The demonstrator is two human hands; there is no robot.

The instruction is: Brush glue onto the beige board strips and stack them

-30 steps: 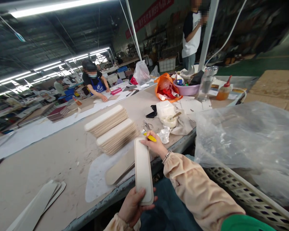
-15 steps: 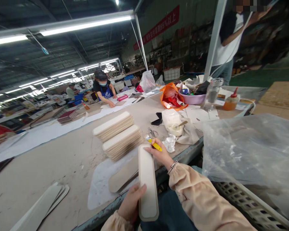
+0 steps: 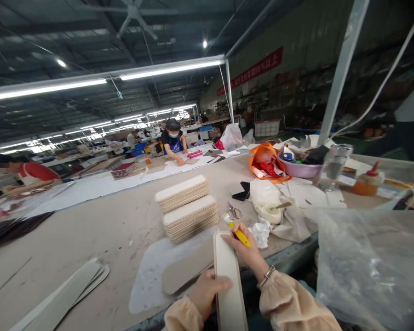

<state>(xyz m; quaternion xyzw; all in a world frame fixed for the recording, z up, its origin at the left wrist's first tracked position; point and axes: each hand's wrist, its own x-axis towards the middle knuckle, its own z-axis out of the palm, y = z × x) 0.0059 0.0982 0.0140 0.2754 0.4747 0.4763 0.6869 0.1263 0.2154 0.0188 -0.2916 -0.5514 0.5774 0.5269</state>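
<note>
My left hand [image 3: 207,294] is closed around the lower left edge of a long cream panel [image 3: 227,266] with rounded corners and a beige border, its thumb across the face. My right hand [image 3: 247,248] grips a small yellow-handled brush [image 3: 241,236] with a whitish tip, while its thumb rests on the panel's top end. The panel is tilted at the table's front edge, and its lower end leaves the view. Beyond it stand two stacks of similar panels, a nearer stack [image 3: 191,218] and a farther stack [image 3: 182,193]. A beige strip [image 3: 182,271] lies on a translucent sheet [image 3: 145,280].
Scissors [image 3: 234,211], a whitish tub [image 3: 271,214] and crumpled white paper [image 3: 261,233] lie near my right hand. Loose strips [image 3: 65,294] are at left. Farther right are a glass jar [image 3: 333,168], glue bottle [image 3: 367,181] and plastic bag [image 3: 372,266]. A co-worker [image 3: 174,141] works across the table.
The camera view has shifted, so the table and my hands appear lower and farther right. My left thumb lies farther across the panel. The standing person at right has moved mostly out of view.
</note>
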